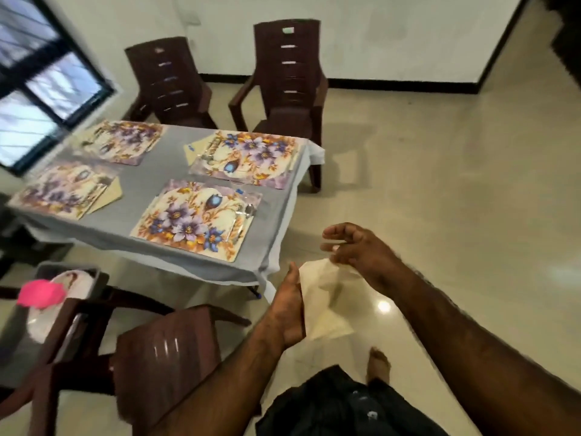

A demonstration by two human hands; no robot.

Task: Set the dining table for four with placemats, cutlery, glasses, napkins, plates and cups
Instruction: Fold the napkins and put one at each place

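The napkin looks light and limp, best pinched at its corners. The left hand clasps 1 edge; the right hand, fingers loosely apart, touches its top.

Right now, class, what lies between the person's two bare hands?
In the head view, a cream paper napkin lies between the left hand and right hand.
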